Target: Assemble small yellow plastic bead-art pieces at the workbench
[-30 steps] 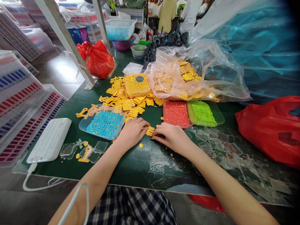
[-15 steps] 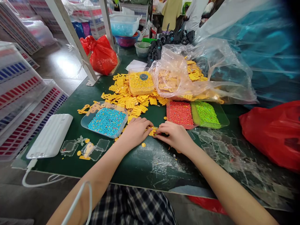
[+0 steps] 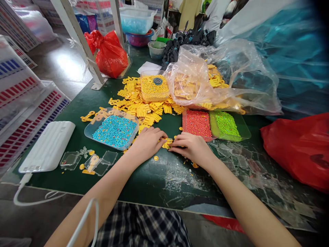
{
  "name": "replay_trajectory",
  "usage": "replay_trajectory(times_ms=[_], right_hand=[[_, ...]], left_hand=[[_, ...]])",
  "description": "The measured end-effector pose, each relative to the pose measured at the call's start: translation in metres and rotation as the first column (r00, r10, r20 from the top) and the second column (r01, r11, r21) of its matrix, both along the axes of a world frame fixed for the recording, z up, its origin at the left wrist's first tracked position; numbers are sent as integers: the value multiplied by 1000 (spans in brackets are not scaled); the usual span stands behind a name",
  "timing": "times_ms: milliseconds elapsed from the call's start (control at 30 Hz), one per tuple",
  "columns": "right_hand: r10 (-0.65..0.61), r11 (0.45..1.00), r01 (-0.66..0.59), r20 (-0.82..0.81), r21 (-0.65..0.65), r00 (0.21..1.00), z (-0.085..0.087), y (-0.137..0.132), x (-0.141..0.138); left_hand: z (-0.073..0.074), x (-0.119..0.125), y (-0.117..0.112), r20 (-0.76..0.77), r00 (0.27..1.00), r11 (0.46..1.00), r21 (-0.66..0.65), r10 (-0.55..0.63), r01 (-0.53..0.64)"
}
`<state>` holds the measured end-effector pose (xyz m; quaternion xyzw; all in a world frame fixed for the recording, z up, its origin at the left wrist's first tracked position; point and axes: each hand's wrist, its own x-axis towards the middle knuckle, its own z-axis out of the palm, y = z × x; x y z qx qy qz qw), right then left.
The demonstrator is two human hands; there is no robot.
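A small yellow plastic piece [image 3: 167, 143] with slots lies low over the green table, between my two hands. My left hand [image 3: 149, 142] is closed, its thumb and fingertips pinching the piece's left edge. My right hand [image 3: 189, 147] is closed at the right edge, thumb and forefinger together; any tiny bead in them is too small to make out. Left of my hands stands a clear tray of blue beads [image 3: 114, 131]. Red beads [image 3: 197, 123] and green beads [image 3: 226, 124] fill trays just beyond my right hand. A heap of similar yellow pieces [image 3: 146, 111] spreads behind.
A tub of yellow beads [image 3: 155, 87] sits on the heap beside a clear plastic bag [image 3: 190, 82] of yellow pieces. Clear plastic cases [image 3: 241, 161] lie at right. A white power bank [image 3: 47, 145] with cable is at left, a red bag [image 3: 298, 147] at far right.
Both hands stay at the yellow piece with almost the same grip. More of the piece shows between the fingertips. The whole view has shifted slightly.
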<state>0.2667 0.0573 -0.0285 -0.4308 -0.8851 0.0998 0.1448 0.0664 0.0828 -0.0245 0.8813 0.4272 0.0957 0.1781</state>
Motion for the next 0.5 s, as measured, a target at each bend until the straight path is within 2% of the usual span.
replay_trajectory(times_ms=[333, 433, 500], right_hand=[[10, 1000, -10, -6, -7, 1000, 4, -1, 0], [18, 999, -22, -77, -45, 997, 5, 0, 2], [-20, 995, 3, -164, -102, 986, 7, 1, 4]], left_hand=[[0, 0, 0, 2, 1000, 1000, -7, 8, -8], [-3, -1, 0, 18, 1000, 1000, 7, 0, 0], [-3, -1, 0, 14, 1000, 1000, 0, 3, -3]])
